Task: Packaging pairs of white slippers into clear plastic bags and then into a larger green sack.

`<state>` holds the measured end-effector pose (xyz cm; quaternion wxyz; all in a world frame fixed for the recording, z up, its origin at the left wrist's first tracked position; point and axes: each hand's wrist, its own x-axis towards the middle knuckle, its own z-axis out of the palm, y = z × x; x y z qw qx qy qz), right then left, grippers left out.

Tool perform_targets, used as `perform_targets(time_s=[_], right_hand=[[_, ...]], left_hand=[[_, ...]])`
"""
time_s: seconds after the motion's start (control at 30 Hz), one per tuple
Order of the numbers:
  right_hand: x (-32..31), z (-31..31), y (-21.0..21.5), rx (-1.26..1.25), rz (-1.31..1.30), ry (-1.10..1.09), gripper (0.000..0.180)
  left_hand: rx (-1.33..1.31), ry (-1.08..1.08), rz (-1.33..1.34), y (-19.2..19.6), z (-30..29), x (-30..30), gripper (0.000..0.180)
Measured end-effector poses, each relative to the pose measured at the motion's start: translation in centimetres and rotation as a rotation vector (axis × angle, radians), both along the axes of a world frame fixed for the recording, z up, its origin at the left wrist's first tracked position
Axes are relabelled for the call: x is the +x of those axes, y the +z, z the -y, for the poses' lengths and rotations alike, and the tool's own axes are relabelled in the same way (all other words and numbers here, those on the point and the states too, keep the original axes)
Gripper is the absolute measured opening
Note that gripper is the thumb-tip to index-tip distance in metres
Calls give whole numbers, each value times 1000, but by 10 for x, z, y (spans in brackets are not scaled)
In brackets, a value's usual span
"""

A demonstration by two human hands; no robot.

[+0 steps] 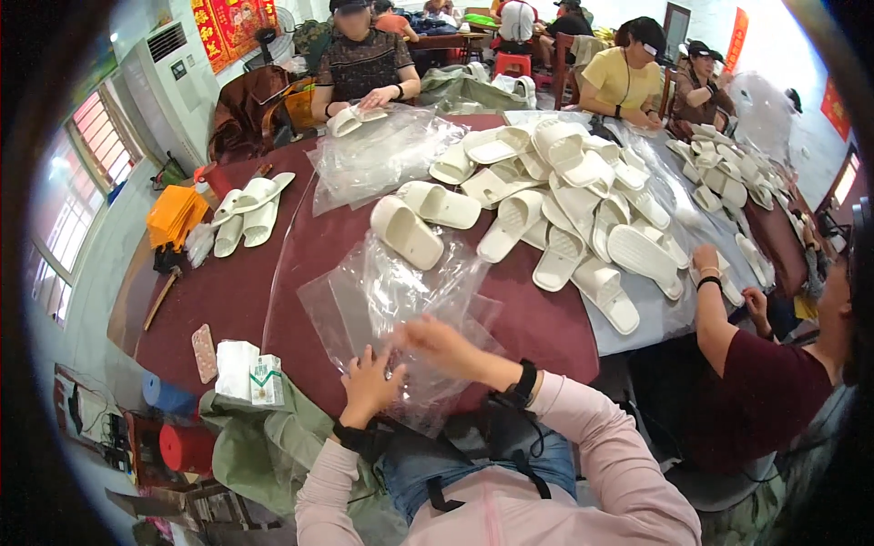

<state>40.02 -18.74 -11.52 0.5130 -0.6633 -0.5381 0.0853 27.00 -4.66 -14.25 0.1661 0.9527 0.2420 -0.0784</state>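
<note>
My left hand (370, 386) rests at the near end of a spread of clear plastic bags (339, 296), its fingers apart. Just to its right, my right hand (439, 344) is over the same bags, its fingertips smeared by motion; whether they pinch the film I cannot tell. Beyond both hands, a white slipper (406, 233) lies on the far part of the bags, with a second white slipper (441, 204) beside it. A large heap of white slippers (575, 205) is to the right.
A dark red table (228, 296) carries more bags (387, 155), two pairs of slippers (259, 223), orange packs (176, 217), a pink strip (204, 353) and a tissue pack (238, 371). A co-worker's arm (719, 318) reaches in at right. Others sit across the table, one holding slippers (353, 120).
</note>
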Motion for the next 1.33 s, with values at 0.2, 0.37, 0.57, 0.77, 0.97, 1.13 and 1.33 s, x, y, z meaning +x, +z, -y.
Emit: perform_targets(time_s=[0.2, 0.37, 0.57, 0.77, 0.97, 1.13, 1.33], right_hand=[[-26, 29, -52, -241, 109, 284, 19], [-44, 36, -53, -296, 378, 544, 16], [-53, 35, -50, -240, 541, 622, 14], [-39, 67, -48, -424, 295, 65, 74], [-10, 59, -58, -697, 418, -9, 75], [32, 19, -6, -961, 136, 183, 63], [77, -76, -4, -446, 326, -278, 51]], left_hand=[[-823, 455, 635, -33, -45, -9, 52], [-481, 342, 483, -9, -30, -3, 72], [-55, 261, 283, -21, -42, 11, 48], [-392, 381, 888, -48, -51, -5, 25], [237, 495, 621, -36, -51, -14, 29], [92, 7, 201, -6, -43, -14, 48], [135, -10, 91, -16, -22, -10, 78]])
